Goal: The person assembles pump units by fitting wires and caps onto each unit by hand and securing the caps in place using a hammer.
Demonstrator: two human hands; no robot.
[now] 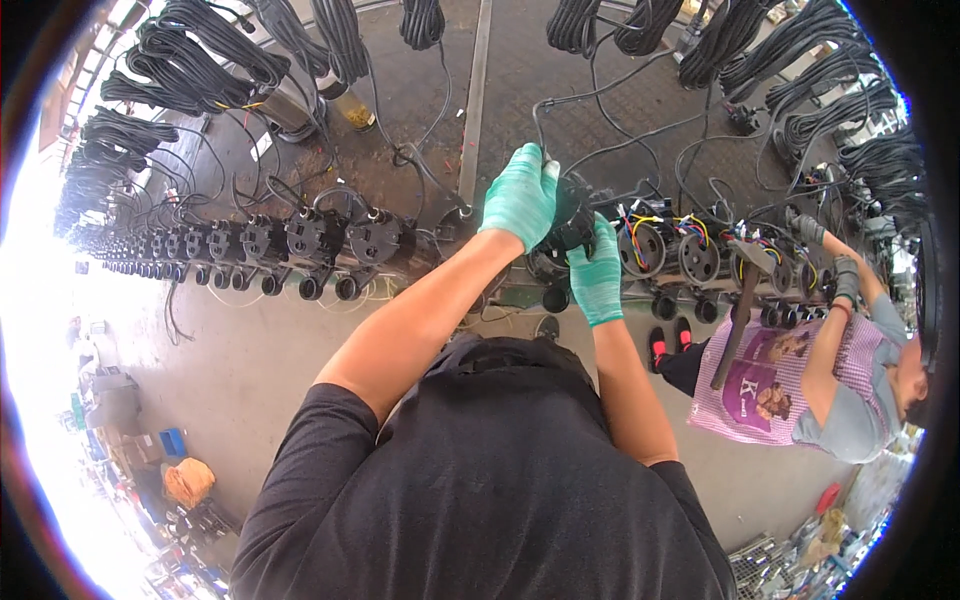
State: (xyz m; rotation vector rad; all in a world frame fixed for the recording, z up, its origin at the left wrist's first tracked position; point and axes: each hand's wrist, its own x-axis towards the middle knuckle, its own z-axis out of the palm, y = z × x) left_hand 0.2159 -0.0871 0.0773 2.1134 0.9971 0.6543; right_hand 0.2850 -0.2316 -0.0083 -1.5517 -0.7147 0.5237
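Both of my hands wear green knit gloves and are at a round black end cap (573, 212), partly hidden by my fingers. My left hand (522, 198) grips the cap's far left side, where a black cable runs up past the fingertips. From the near right, my right hand (598, 272) closes round its lower edge. Under the cap is the end of a cylindrical motor body, mostly covered, with a black round port (556, 298) below it. Just right of my right hand, an uncapped motor (641, 247) shows coloured wires in its round end.
Closed black motors (376, 240) line the bench edge to the left. Coiled black cables (205, 50) lie across the dark bench (520, 90). A hammer (742, 310) juts over the edge at the right, near a co-worker in a checked apron (735, 385) with grey-gloved hands.
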